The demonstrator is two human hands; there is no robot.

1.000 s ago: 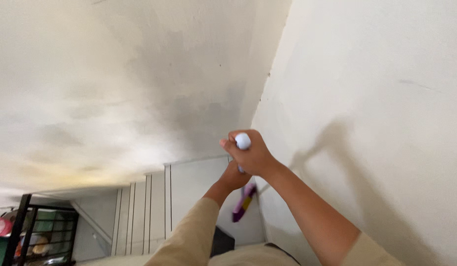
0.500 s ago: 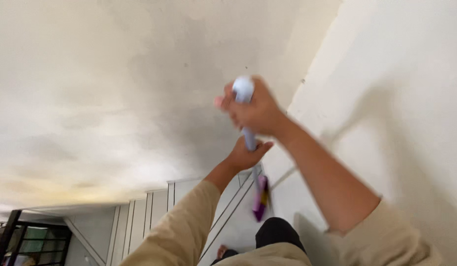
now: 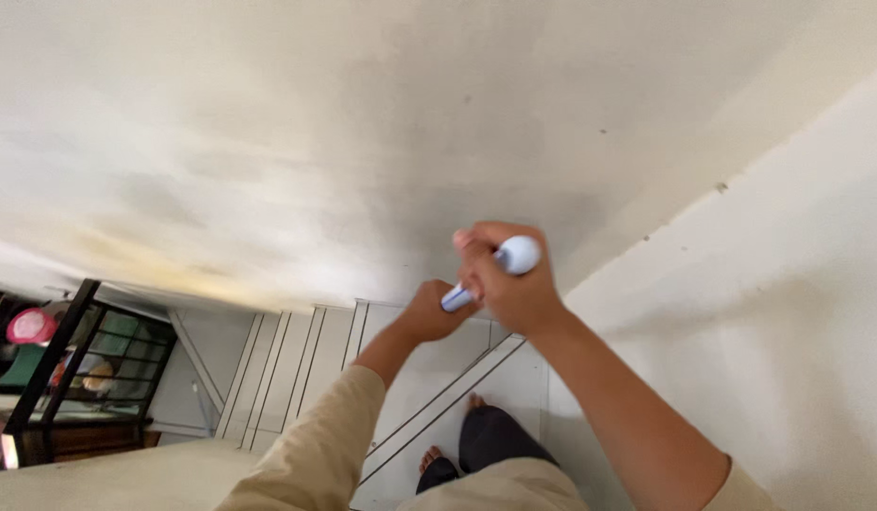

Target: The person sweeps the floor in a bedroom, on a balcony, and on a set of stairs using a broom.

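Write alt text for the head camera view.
Both hands grip a pale blue handle: the right hand near its rounded end, the left hand lower down. Beyond them lie a white wall, tiled floor and the person's bare feet.

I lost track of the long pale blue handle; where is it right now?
In the head view, right of centre, the pale blue handle is gripped by the right hand at its rounded end and the left hand just below.
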